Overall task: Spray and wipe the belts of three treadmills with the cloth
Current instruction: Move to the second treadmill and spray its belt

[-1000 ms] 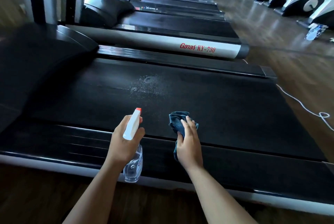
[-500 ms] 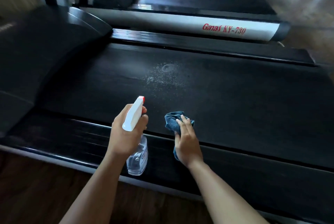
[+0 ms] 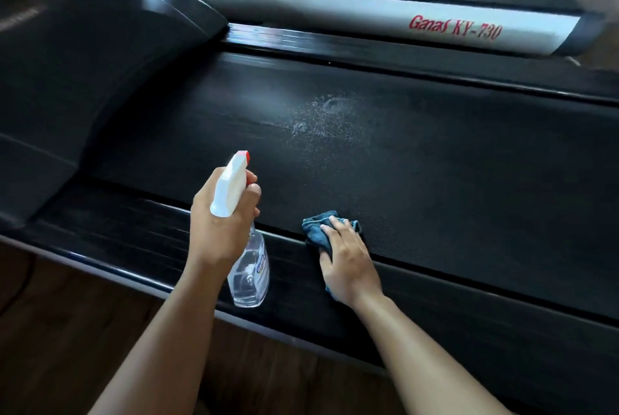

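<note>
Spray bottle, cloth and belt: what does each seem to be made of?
Spray bottle: clear glossy body, likely plastic, liquid visible through it; opaque white head with red tip. Cloth: soft blue fabric, perhaps microfibre, bunched in folds under the right hand. Belt: black, matt, finely textured, probably rubber; spray droplets bead on it.

Behind the left hand (image 3: 221, 223) and the right hand (image 3: 348, 264), both wrists and forearms are bare, slender and smooth as far back as they show
</note>
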The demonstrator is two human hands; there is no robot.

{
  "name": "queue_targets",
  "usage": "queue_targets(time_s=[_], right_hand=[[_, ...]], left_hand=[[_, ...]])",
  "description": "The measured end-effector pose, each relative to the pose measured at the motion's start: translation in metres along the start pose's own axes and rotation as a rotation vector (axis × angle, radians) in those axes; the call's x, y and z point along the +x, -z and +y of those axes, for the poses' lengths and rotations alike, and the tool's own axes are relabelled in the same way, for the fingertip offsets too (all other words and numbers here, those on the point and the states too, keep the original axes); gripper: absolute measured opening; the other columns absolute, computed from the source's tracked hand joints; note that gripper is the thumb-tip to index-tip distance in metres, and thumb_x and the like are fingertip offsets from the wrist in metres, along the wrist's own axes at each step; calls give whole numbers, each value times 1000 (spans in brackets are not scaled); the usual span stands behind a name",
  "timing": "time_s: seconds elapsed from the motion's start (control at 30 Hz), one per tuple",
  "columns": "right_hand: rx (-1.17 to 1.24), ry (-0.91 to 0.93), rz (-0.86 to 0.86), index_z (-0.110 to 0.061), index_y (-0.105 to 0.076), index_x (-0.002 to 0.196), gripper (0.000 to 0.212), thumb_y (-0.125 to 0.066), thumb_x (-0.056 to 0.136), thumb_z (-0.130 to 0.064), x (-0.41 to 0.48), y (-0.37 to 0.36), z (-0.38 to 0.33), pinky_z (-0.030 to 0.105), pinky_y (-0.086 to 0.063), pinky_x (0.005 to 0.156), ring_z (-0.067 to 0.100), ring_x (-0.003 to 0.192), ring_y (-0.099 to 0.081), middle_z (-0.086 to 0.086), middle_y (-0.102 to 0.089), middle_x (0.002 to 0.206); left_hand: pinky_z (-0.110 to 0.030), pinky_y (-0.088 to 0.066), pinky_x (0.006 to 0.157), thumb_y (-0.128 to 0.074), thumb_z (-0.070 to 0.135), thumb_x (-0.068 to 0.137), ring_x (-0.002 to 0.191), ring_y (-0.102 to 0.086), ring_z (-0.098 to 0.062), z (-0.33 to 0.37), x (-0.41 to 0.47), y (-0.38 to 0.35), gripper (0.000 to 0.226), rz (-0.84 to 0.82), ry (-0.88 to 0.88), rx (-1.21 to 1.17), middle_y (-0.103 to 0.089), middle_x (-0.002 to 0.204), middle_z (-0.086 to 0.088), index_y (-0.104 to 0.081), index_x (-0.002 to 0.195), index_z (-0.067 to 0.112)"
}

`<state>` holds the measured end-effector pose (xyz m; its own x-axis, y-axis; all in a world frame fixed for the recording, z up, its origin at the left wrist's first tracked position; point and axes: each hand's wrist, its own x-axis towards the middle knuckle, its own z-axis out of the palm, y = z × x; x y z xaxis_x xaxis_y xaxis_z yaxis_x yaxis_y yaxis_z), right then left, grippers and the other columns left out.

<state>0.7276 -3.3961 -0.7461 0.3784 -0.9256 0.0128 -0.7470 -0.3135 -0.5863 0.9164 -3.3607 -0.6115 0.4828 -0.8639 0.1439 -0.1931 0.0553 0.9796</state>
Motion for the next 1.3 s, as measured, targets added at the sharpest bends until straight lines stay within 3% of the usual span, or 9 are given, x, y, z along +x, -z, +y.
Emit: queue_targets(time_s=[0.2, 0.6, 0.8, 0.9, 1.03, 1.13, 1.3], right_hand=[[-74, -35, -26, -24, -42, 146, 52, -46, 99, -47, 3, -2, 0, 41, -15, 122, 24, 150, -14, -2, -25, 161], [-47, -33, -9, -22, -46, 144, 50, -55, 98, -38, 2, -4, 1, 39, -20, 121, 23, 149, -22, 0, -32, 158], [-46, -45, 1, -21, -48, 143, 49, -57, 97, -35, 3, -5, 1, 39, -21, 121, 24, 148, -24, 0, -34, 157], [-45, -50, -5, -22, -47, 144, 50, -58, 97, -33, 4, -5, 3, 38, -20, 121, 23, 148, -23, 0, -33, 158], [-53, -54, -9, -22, -46, 144, 50, -59, 96, -31, 4, -5, 1, 38, -20, 121, 23, 148, -22, -1, -32, 158], [-56, -57, 8, -19, -47, 143, 49, -59, 96, -28, 2, -5, 0, 39, -22, 121, 24, 147, -25, 1, -34, 157], [-18, -75, 59, -13, -52, 140, 45, -59, 96, -20, -2, -4, -4, 35, -23, 119, 26, 145, -32, 6, -42, 152]], left_hand=[[-33, -49, 59, -61, 11, 88, 58, -54, -16, -3, 14, 13, 3, 136, 102, 57, -60, 76, 1, -64, 87, 12], [-34, -49, 60, -61, 18, 80, 51, -54, -11, -8, 25, 45, 10, 297, 233, 132, -56, 64, 0, -62, 74, 10], [-34, -46, 58, -62, 16, 81, 53, -52, -16, -6, 21, 50, 11, 320, 257, 71, -60, 68, -1, -69, 85, 8], [-28, -47, 52, -63, 20, 84, 52, -56, -15, -7, 18, 51, 19, 285, 292, 159, -61, 69, 0, -72, 100, 15], [-31, -45, 53, -60, 19, 80, 45, -57, -16, -11, 6, 47, 12, 176, 381, 287, -55, 59, -3, -65, 78, 9], [-31, -44, 51, -58, 19, 80, 45, -55, -15, -13, -5, 44, 21, 95, 406, 338, -53, 55, -2, -60, 77, -2], [-30, -43, 49, -59, 15, 84, 47, -54, -16, -2, -13, 35, 9, 5, 319, 310, -53, 57, -1, -62, 80, 8]])
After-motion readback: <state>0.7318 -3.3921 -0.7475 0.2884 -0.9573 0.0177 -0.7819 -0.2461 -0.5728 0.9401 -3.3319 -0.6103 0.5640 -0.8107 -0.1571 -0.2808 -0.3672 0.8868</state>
